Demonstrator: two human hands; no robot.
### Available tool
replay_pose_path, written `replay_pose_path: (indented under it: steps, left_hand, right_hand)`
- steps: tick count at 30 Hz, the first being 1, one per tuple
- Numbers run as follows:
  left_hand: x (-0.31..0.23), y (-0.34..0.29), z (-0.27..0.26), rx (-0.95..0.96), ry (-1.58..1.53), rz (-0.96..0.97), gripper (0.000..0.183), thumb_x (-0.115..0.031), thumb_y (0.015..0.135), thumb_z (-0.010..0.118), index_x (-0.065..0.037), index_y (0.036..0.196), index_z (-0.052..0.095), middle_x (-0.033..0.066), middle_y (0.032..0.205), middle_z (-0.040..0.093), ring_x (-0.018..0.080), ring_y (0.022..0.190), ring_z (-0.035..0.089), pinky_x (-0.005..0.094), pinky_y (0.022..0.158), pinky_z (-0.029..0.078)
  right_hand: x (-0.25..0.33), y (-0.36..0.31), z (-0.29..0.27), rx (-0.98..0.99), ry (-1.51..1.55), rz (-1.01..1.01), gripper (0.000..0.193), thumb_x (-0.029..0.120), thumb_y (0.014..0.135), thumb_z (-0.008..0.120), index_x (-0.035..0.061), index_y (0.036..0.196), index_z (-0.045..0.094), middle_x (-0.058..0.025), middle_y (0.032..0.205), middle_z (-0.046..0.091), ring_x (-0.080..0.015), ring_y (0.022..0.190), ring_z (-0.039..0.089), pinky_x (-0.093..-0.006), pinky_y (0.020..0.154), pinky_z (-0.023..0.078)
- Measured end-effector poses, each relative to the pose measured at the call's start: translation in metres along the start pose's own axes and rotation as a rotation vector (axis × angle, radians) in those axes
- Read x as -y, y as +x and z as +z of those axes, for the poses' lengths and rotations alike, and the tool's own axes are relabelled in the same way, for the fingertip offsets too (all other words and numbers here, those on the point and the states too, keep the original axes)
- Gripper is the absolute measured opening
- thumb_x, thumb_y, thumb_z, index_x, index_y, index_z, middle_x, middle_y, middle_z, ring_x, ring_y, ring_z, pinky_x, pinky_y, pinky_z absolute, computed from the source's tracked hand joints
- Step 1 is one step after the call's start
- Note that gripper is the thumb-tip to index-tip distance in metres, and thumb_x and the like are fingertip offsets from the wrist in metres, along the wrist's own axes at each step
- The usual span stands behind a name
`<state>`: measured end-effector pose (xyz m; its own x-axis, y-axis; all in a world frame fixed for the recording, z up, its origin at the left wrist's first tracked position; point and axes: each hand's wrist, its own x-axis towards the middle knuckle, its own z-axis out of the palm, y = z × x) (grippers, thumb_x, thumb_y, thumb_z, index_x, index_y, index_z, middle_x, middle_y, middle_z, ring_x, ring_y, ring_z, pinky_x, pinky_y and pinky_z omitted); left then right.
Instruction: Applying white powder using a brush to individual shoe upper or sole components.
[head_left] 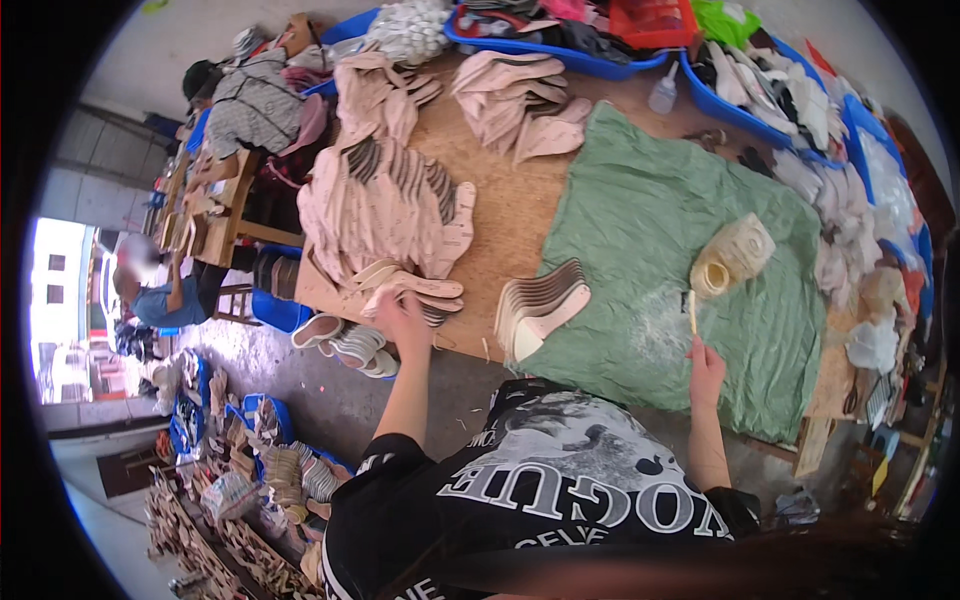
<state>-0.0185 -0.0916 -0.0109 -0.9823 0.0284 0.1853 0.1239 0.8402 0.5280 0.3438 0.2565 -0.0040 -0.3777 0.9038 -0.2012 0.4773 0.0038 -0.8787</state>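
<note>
My left hand [404,322] is at the front edge of a big pile of pinkish shoe insoles [375,215]. Its fingers look apart and touch or nearly touch the lowest insoles [435,289]. In my right hand [706,370] is a thin, pale-handled brush [693,315], pinched and pointing away from me. Just beyond the brush, a yellowed plastic jar [733,258] lies tilted with its mouth toward me, over a green sheet [625,200]. Between my hands, several insoles [543,305] stand fanned in an overlapping row, partly on the sheet's left edge.
More insole piles [515,100] lie at the back of the wooden table [510,215]. Blue bins [560,62] with shoe parts line the far side, near a small clear bottle [663,93]. To the left, two people [250,105] sit at other work. Finished-looking sandals [350,342] lie below the table's left edge.
</note>
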Motion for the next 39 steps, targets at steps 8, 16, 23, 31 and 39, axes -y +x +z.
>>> replay_pose_path:
  steps: [8, 16, 23, 31, 39]
  left_hand:
    - [-0.018, -0.043, 0.114, 0.978, -0.352, -0.44, 0.066, -0.061, 0.087, 0.044, -0.002, 0.115, 0.057, 0.0199, 0.113, 0.06, 0.0389, 0.1, 0.057, 0.0495, 0.082, 0.047]
    - [-0.056, -0.026, 0.076, 1.111, -0.41, -0.967, 0.032, -0.039, 0.092, 0.052, -0.011, 0.107, 0.06, 0.0058, 0.099, 0.062, 0.0201, 0.082, 0.058, 0.0364, 0.078, 0.047]
    - [-0.008, -0.009, 0.09, 1.241, -0.73, -1.08, 0.023, -0.017, 0.088, 0.061, -0.005, 0.107, 0.059, 0.0107, 0.104, 0.061, 0.0227, 0.093, 0.058, 0.0373, 0.087, 0.046]
    - [-0.018, -0.014, 0.085, 1.197, -0.839, -0.436, 0.045, 0.004, 0.079, 0.062, 0.002, 0.122, 0.048, 0.0089, 0.111, 0.06, 0.019, 0.105, 0.057, 0.0325, 0.093, 0.044]
    - [-0.078, -0.01, 0.058, 1.24, -0.675, -0.313, 0.029, -0.01, 0.082, 0.065, -0.006, 0.109, 0.056, -0.0004, 0.098, 0.063, 0.0095, 0.086, 0.057, 0.0269, 0.077, 0.046]
  right_hand:
    - [0.01, 0.03, -0.027, 0.039, -0.229, 0.029, 0.045, 0.038, 0.087, 0.058, -0.0014, 0.065, 0.058, -0.0046, 0.054, 0.047, -0.0137, 0.054, 0.042, -0.0305, 0.053, 0.035]
    - [0.008, 0.107, -0.066, 0.123, -0.734, 0.253, 0.051, 0.05, 0.08, 0.056, 0.0002, 0.076, 0.067, -0.0194, 0.078, 0.064, -0.0361, 0.076, 0.062, -0.0443, 0.065, 0.048]
    - [0.027, 0.164, -0.04, 0.156, -0.969, 0.157, 0.045, 0.043, 0.079, 0.057, 0.002, 0.095, 0.067, -0.0163, 0.095, 0.067, -0.0319, 0.089, 0.064, -0.0416, 0.075, 0.05]
    - [0.034, 0.157, -0.036, 0.172, -0.937, 0.167, 0.042, 0.041, 0.08, 0.056, 0.0025, 0.094, 0.067, -0.017, 0.1, 0.066, -0.0326, 0.092, 0.063, -0.0419, 0.078, 0.051]
    - [0.027, 0.135, -0.044, 0.208, -0.932, 0.2, 0.05, 0.048, 0.083, 0.053, 0.0017, 0.096, 0.066, -0.0167, 0.098, 0.066, -0.033, 0.092, 0.063, -0.0421, 0.076, 0.05]
